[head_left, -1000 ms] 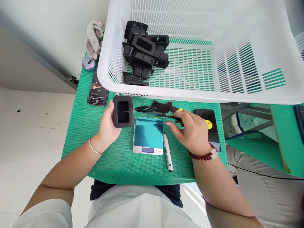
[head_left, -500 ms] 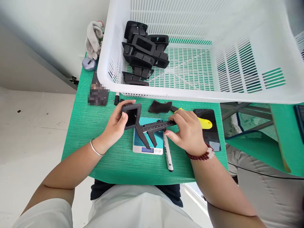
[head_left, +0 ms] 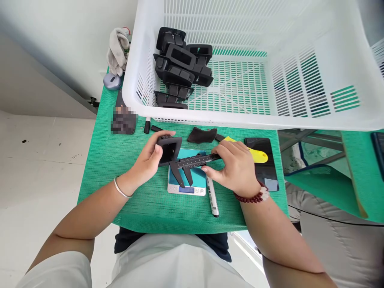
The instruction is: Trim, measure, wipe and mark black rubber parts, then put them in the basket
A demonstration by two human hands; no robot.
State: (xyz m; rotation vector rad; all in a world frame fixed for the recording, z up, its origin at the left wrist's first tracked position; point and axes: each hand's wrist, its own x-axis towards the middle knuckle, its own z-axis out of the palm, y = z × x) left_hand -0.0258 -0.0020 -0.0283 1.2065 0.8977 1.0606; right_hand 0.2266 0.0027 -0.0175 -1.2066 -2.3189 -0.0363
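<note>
Just above the small scale [head_left: 187, 176], the left hand [head_left: 147, 162] is clenched around a black rectangular frame part [head_left: 169, 150], thumb over its top edge and fingers along its left side, with the opening turned toward the camera. The right hand [head_left: 235, 168] grips the beam of a black caliper [head_left: 192, 164], whose pointed legs hang down over the scale's blue-green platform and whose head meets the part's right side; whether the measuring tips sit inside the opening or against the wall is too small to tell. The part looks like light, stiff moulded plastic with a matte, non-slippery skin, so a pinch across its outer walls, as here, should hold it steady; the caliper is thin and rigid and best held by its beam. A marker pen [head_left: 212, 196] lies just right of the scale, and a dark scrap [head_left: 201, 135] and a yellow tool [head_left: 255, 153] lie behind the right hand, the tool partly covered by it. A phone [head_left: 264, 168] rests toward the right edge of the green surface [head_left: 135, 208]. The white basket [head_left: 210, 116] fills the far side, with more black parts [head_left: 180, 68] stacked in its left corner. Another phone [head_left: 123, 120] by the far left corner is blurred, and the scale's display is unreadable.
</note>
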